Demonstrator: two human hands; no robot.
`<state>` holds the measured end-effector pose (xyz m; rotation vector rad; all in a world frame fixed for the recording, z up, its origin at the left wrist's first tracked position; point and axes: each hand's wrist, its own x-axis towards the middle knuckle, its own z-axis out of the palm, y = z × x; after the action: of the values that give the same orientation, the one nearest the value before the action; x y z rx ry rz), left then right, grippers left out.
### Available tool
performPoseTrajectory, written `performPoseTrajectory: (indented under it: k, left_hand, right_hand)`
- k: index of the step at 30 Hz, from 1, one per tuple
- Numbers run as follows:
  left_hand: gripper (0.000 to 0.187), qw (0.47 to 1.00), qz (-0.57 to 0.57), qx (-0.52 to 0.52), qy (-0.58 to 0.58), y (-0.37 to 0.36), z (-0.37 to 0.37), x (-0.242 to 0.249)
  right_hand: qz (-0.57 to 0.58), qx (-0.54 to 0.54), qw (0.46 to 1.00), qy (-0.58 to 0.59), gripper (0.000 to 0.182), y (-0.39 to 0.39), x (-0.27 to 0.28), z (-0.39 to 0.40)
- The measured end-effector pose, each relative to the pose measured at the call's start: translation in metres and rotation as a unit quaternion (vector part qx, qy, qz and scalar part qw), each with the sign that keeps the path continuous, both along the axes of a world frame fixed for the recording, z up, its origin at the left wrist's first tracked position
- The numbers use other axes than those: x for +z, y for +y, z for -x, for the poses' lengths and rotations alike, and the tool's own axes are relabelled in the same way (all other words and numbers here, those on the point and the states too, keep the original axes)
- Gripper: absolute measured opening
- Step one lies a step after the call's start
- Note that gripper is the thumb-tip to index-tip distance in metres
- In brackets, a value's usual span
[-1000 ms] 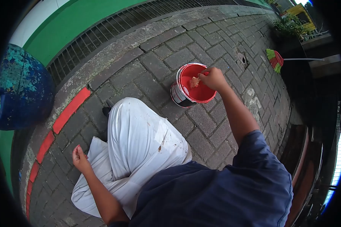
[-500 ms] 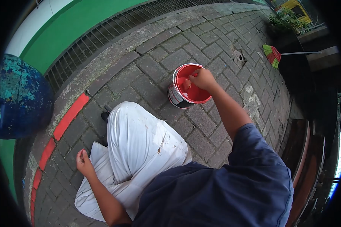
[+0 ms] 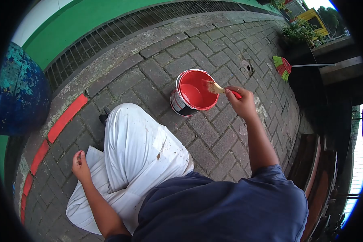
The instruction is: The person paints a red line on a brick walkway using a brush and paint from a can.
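My right hand (image 3: 241, 103) grips the red handle of a paintbrush (image 3: 216, 87), whose bristles rest against the far rim of an open bucket of red paint (image 3: 189, 92) standing on the brick paving. My left hand (image 3: 80, 164) hangs low at the left beside my white trouser leg (image 3: 137, 149), fingers loosely curled and holding nothing. I am crouched, with my dark blue shirt filling the bottom of the view.
A kerb (image 3: 64, 117) with red-painted sections runs along the left, beside a metal drain grate (image 3: 109, 36) and a green wall. A mottled blue barrel (image 3: 16, 92) stands at far left. A green and red broom (image 3: 283, 65) leans at upper right. Brown benches (image 3: 318, 169) are at right.
My right hand has drawn the brush up out of the paint and back to the bucket's rim. The left hand has barely moved.
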<state>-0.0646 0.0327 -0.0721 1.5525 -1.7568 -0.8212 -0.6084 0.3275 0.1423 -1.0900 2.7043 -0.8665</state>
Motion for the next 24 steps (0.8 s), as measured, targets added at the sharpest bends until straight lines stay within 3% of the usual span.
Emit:
performPoseTrajectory:
  k: [3, 10, 13, 16, 19, 24]
  left_hand:
    - [0.029, 1.000, -0.024, -0.011, -0.006, 0.001, -0.002, -0.001]
    - [0.030, 0.999, -0.051, -0.013, 0.000, 0.009, -0.004, 0.006]
    - [0.031, 0.999, -0.053, -0.004, -0.005, 0.012, -0.004, 0.009]
    - [0.032, 0.998, -0.054, -0.002, -0.010, 0.013, -0.005, 0.010]
    - [0.031, 0.998, -0.054, -0.005, -0.012, 0.011, -0.003, 0.008]
    - [0.029, 0.998, -0.053, -0.017, -0.005, 0.013, -0.004, 0.006]
  right_hand:
    - [-0.098, 0.026, 0.994, 0.029, 0.023, 0.013, -0.010, -0.014]
    - [-0.024, 0.010, 0.999, 0.022, 0.022, 0.025, -0.025, -0.021]
    - [0.103, -0.070, 0.982, -0.139, 0.024, 0.033, -0.043, -0.016]
    - [0.042, -0.053, 0.993, -0.097, 0.025, 0.043, -0.051, -0.018]
    - [0.073, -0.050, 0.995, -0.042, 0.026, 0.047, -0.054, -0.031]
    - [0.222, -0.133, 0.962, -0.081, 0.026, 0.055, -0.112, -0.024]
